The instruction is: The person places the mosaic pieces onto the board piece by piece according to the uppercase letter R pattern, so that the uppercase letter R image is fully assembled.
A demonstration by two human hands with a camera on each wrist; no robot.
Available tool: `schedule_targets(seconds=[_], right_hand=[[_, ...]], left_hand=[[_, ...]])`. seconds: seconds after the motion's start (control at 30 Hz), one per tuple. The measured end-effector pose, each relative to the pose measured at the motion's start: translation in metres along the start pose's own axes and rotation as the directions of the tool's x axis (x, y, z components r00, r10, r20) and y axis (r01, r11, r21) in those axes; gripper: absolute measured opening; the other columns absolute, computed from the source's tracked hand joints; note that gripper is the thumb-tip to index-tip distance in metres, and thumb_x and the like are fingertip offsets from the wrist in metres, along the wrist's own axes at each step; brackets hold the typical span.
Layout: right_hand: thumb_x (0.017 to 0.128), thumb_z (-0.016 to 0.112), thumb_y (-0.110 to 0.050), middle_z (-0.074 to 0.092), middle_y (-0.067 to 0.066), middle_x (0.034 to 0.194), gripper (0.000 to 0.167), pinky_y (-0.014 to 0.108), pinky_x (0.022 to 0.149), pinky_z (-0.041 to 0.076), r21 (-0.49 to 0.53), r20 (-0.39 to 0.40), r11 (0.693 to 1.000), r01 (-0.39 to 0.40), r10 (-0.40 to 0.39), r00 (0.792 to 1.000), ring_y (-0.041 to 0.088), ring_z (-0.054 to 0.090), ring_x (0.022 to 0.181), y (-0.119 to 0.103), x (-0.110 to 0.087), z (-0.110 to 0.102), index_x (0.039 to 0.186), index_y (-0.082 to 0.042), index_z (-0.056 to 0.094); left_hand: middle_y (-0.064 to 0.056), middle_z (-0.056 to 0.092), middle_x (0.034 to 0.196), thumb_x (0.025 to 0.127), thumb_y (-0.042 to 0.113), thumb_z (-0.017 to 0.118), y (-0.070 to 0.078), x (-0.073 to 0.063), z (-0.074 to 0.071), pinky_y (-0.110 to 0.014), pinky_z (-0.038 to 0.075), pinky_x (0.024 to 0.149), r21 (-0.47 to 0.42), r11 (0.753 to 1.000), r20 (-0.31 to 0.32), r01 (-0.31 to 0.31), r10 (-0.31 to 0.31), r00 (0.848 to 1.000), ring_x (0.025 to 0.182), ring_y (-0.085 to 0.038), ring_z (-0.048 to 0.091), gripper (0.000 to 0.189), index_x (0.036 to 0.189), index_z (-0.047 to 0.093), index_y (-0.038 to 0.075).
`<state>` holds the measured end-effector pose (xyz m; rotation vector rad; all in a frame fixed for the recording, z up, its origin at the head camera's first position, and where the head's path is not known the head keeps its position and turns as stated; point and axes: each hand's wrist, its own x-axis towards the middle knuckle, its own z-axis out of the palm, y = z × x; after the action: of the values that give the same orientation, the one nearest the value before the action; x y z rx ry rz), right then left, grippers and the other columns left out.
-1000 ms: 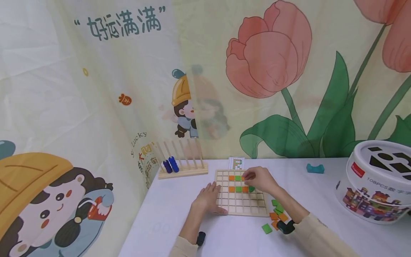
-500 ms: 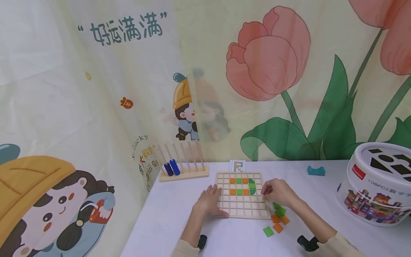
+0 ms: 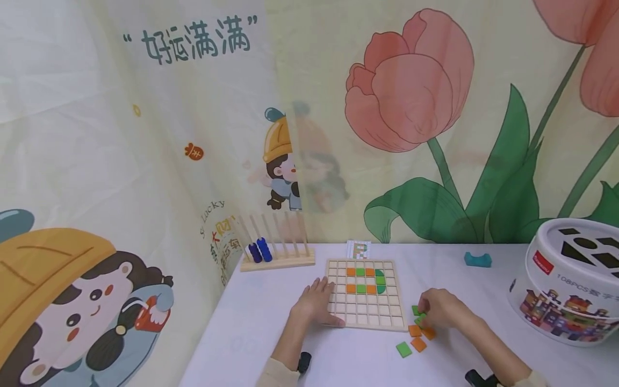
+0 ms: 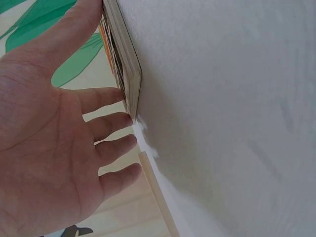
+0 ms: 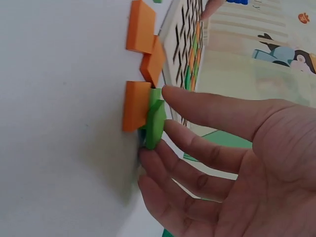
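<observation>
1. Left hand [image 3: 315, 302]: lying at the left edge of the gridded wooden board [image 3: 367, 310]. The fingers [image 4: 103, 98] are spreading wide and nearly straight, their tips touching the board's edge; they are gripping nothing.

2. Right hand [image 3: 445, 308]: reaching among the loose tiles, right of the board. Its thumb [image 5: 212, 111] and fingers are bending loosely about a green tile [image 5: 156, 123], index fingertip at its face; whether they are actually gripping it, I cannot tell.

3. Tile in question: standing tilted beside an orange tile [image 5: 137, 106], near the board's right side. Other orange pieces are lying close by; a separate green square [image 3: 403, 349] is lying nearer the wearer.

4. Board contents: two rows are each showing orange, green, orange, then a dark green rounded piece [image 3: 381, 289]; one green tile is sitting between the rounded pieces.

5. Writing, backdrop cloth [image 3: 111, 177]: bearing "好运满满" in quotation marks, with "Lucky" and a yellow "财" lower down.

6. Writing, white bucket [image 3: 568, 279]: displaying "108PCS" followed by Chinese characters; lettering on its red label [image 3: 543, 262] is showing too small to read.

7. Behind the board, a patterned card [image 3: 359, 250] is lying on the white tabletop [image 3: 242, 333].
</observation>
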<state>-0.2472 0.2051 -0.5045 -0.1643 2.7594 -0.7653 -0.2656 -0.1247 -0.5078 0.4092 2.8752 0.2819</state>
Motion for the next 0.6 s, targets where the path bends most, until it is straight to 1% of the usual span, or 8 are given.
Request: schedule_targets(seconds=[0.07, 0.17, 0.33, 0.5, 0.6], right_hand=[[0.074, 0.092, -0.008, 0.060, 0.002, 0.082, 0.025, 0.033, 0.068, 0.054, -0.001, -0.006, 1.000, 0.004, -0.004, 1.000, 0.020, 0.055, 0.078, 0.0019, -0.0007, 0.0028, 0.088, -0.010, 0.071], [0.072, 0.092, -0.003, 0.059, 0.003, 0.080, 0.027, 0.032, 0.065, 0.051, 0.003, -0.028, 1.000, 0.014, -0.014, 1.000, 0.020, 0.054, 0.076, 0.0028, -0.0009, 0.0046, 0.087, -0.010, 0.071], [0.067, 0.093, 0.003, 0.059, 0.002, 0.077, 0.031, 0.032, 0.064, 0.051, 0.014, -0.055, 0.999, 0.042, -0.042, 0.998, 0.019, 0.054, 0.073, 0.0010, 0.0001, 0.0030, 0.086, -0.010, 0.072], [0.071, 0.091, 0.004, 0.060, 0.002, 0.075, 0.029, 0.030, 0.063, 0.054, 0.050, -0.066, 0.997, 0.067, -0.064, 0.996, 0.018, 0.056, 0.071, 0.0001, 0.0034, -0.0003, 0.086, -0.010, 0.072], [0.073, 0.090, 0.002, 0.062, 0.002, 0.076, 0.026, 0.029, 0.064, 0.057, 0.074, -0.073, 0.995, 0.066, -0.060, 0.995, 0.018, 0.057, 0.072, 0.0011, 0.0069, -0.0012, 0.090, -0.009, 0.074]], left_hand=[[-0.017, 0.034, 0.168, 0.075, 0.058, 0.089, -0.0004, 0.0007, 0.0010, -0.053, 0.029, 0.125, 0.008, 1.000, 0.003, -0.003, 0.003, 1.000, 0.156, -0.035, 0.028, 0.109, 0.158, 0.043, 0.005], [-0.016, 0.034, 0.168, 0.074, 0.059, 0.089, -0.0010, 0.0016, 0.0031, -0.052, 0.029, 0.125, 0.009, 1.000, -0.007, -0.001, 0.001, 1.000, 0.156, -0.035, 0.028, 0.109, 0.158, 0.044, 0.006], [-0.016, 0.034, 0.167, 0.073, 0.058, 0.090, -0.0012, 0.0018, 0.0054, -0.053, 0.029, 0.125, -0.001, 1.000, -0.022, 0.002, -0.002, 1.000, 0.156, -0.035, 0.029, 0.109, 0.157, 0.044, 0.006], [-0.016, 0.034, 0.168, 0.074, 0.059, 0.090, -0.0013, 0.0017, 0.0059, -0.052, 0.029, 0.126, 0.004, 1.000, -0.021, 0.008, -0.008, 1.000, 0.156, -0.034, 0.028, 0.109, 0.158, 0.044, 0.007], [-0.015, 0.034, 0.168, 0.073, 0.058, 0.090, -0.0014, 0.0012, 0.0057, -0.052, 0.028, 0.126, 0.004, 1.000, -0.018, 0.015, -0.015, 1.000, 0.156, -0.034, 0.028, 0.109, 0.158, 0.044, 0.007]])
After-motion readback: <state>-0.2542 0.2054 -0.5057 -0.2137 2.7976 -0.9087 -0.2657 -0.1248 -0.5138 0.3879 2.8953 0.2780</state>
